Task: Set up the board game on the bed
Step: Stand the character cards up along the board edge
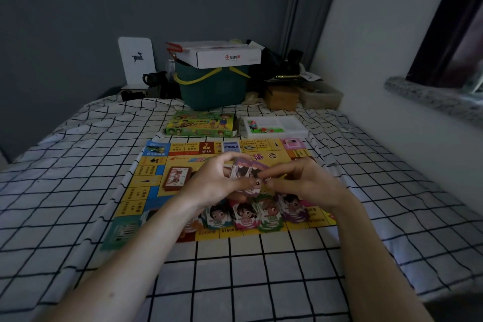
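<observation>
A yellow game board is spread flat on the checked bed sheet, and everything else is placed relative to it. Above its centre a stack of pale purple play notes is held by both hands: the left hand is curled round the stack's left end, while the right hand pinches its right edge between thumb and fingertips. Along the board's near edge four bundles of notes are stood in a row, touching one another – green, pink, green and purple. On the board's left half a red card deck is laid. Just beyond the far edge the game box and a white tray of small coloured pieces are set side by side (apart from the board). Bare sheet is left open on the left, right and near sides – a teal bin is stood farther back.
</observation>
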